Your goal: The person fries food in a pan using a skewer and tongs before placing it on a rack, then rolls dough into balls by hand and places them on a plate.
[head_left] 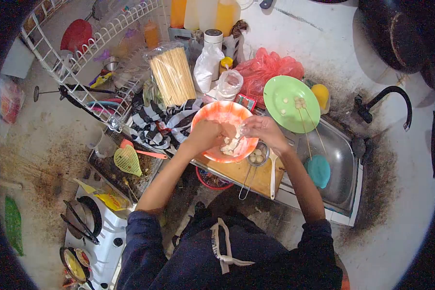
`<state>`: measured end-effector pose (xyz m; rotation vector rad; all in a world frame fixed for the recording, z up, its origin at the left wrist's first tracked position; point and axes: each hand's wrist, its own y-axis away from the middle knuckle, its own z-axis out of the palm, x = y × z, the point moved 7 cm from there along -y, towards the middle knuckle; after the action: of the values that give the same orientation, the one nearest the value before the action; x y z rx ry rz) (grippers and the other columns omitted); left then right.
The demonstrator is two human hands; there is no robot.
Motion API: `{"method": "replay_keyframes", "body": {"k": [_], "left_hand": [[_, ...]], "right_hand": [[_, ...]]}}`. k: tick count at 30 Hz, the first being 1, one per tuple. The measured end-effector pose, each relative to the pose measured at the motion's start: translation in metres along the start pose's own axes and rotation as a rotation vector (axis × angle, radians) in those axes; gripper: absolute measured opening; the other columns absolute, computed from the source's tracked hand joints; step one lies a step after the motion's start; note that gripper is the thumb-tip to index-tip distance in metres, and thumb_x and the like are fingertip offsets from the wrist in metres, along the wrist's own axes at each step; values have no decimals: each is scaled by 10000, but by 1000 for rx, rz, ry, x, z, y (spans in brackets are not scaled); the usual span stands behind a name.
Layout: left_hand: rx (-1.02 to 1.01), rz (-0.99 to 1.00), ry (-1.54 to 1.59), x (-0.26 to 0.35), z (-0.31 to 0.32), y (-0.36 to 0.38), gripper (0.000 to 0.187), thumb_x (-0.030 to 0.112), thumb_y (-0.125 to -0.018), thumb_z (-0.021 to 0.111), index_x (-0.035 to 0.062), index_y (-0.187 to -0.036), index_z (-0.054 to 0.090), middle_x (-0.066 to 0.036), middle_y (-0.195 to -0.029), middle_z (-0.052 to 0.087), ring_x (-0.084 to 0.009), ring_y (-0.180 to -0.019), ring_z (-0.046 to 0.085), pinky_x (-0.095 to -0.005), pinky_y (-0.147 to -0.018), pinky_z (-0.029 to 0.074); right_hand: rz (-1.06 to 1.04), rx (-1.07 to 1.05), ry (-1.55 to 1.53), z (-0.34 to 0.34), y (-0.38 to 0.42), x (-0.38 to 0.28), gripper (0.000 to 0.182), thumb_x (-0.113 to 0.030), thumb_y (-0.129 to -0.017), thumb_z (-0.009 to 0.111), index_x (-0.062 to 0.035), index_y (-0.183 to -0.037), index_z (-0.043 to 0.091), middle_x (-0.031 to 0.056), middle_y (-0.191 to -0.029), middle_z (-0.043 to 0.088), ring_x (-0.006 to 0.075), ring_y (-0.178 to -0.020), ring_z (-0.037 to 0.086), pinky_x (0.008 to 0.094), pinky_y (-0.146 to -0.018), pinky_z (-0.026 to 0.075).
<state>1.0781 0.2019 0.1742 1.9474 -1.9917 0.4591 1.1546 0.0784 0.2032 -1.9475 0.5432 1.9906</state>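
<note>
An orange and white bowl (211,109) stands at the counter's edge with pale, crumbly dough (231,145) inside. My left hand (206,134) is curled over the bowl's left side, fingers closed; whatever they hold is hidden. At the right rim, my right hand (265,131) has its fingertips pinched on a pale bit of dough. Just below that wrist, a wire strainer (257,157) contains several small pale balls. Beside it lies a white spatula (273,176). A green plate (280,92) behind my right hand carries more small balls, some on wooden skewers (310,121).
A steel sink (340,181) on the right has a teal bowl (318,171) in it. Behind the orange bowl are a skewer bundle (172,76), a red plastic bag (270,67) and a flask (213,38). The white stove (108,232) is at lower left.
</note>
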Motion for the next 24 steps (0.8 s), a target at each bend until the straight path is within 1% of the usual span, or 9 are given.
{"method": "replay_keyframes", "body": {"k": [2, 6, 9, 11, 12, 14, 16, 18, 24], "left_hand": [[-25, 159, -123, 12, -2, 7, 281, 210, -681, 620, 147, -955, 613, -91, -887, 602, -263, -865, 561, -364, -751, 425], [-24, 169, -131, 14, -5, 11, 275, 220, -727, 576, 134, -988, 598, -108, -947, 585, -268, -899, 551, -355, -784, 422], [168, 169, 83, 19, -20, 7, 283, 171, -772, 534, 82, -1036, 581, -101, -1063, 557, -242, -976, 532, -355, -852, 399], [441, 64, 1114, 7, -23, -1, 342, 223, -878, 403, 63, -1173, 471, -119, -1147, 516, -233, -1042, 503, -345, -887, 384], [441, 65, 1114, 16, -19, -3, 342, 223, -878, 403, 63, -1173, 471, -119, -1147, 516, -233, -1042, 503, -345, -887, 384], [349, 247, 2142, 47, -19, -1, 470, 296, -911, 335, -31, -1250, 330, -133, -1227, 449, -233, -1150, 416, -345, -966, 318], [387, 267, 2282, 63, -25, -1, 458, 280, -905, 352, -9, -1259, 324, -124, -1247, 429, -215, -1174, 391, -331, -980, 310], [890, 109, 2364, 45, -27, 9, 424, 251, -905, 360, -10, -1239, 346, -119, -1246, 427, -202, -1167, 401, -336, -992, 313], [1012, -50, 2474, 33, -19, 13, 365, 250, -905, 368, 46, -1205, 412, -59, -1210, 443, -172, -1131, 427, -332, -999, 323]], "right_hand": [[26, 17, 48, 1, 1, -3, 239, -61, -784, 590, 48, -995, 559, 100, -938, 600, 139, -826, 592, 244, -738, 482], [51, 43, -5, 7, 2, -5, 234, -51, -791, 576, 55, -997, 551, 112, -937, 602, 144, -833, 594, 249, -747, 482], [-4, 42, -47, 15, 5, -16, 227, -42, -798, 562, 66, -997, 549, 115, -949, 601, 146, -851, 592, 256, -765, 480], [-103, 38, -21, 20, 0, -15, 242, -47, -789, 574, 48, -1010, 554, 110, -963, 603, 136, -829, 591, 253, -737, 483], [-200, 37, 6, 23, -1, -17, 258, -52, -780, 585, 30, -1023, 559, 104, -976, 605, 125, -808, 589, 250, -708, 485], [-155, 92, 297, 39, 5, -29, 276, -99, -758, 610, -14, -1018, 578, 102, -960, 595, 138, -802, 576, 266, -700, 470], [-107, 147, 589, 46, 9, -31, 293, -145, -736, 634, -57, -1013, 597, 100, -943, 586, 150, -795, 563, 282, -692, 456], [-744, 341, 1098, 67, 31, -67, 340, -169, -668, 653, -120, -1002, 612, 85, -867, 530, 202, -821, 508, 330, -729, 407], [-701, 246, 1137, 81, 44, -68, 328, -171, -663, 637, -116, -986, 617, 67, -805, 470, 230, -827, 481, 356, -714, 395]]}}
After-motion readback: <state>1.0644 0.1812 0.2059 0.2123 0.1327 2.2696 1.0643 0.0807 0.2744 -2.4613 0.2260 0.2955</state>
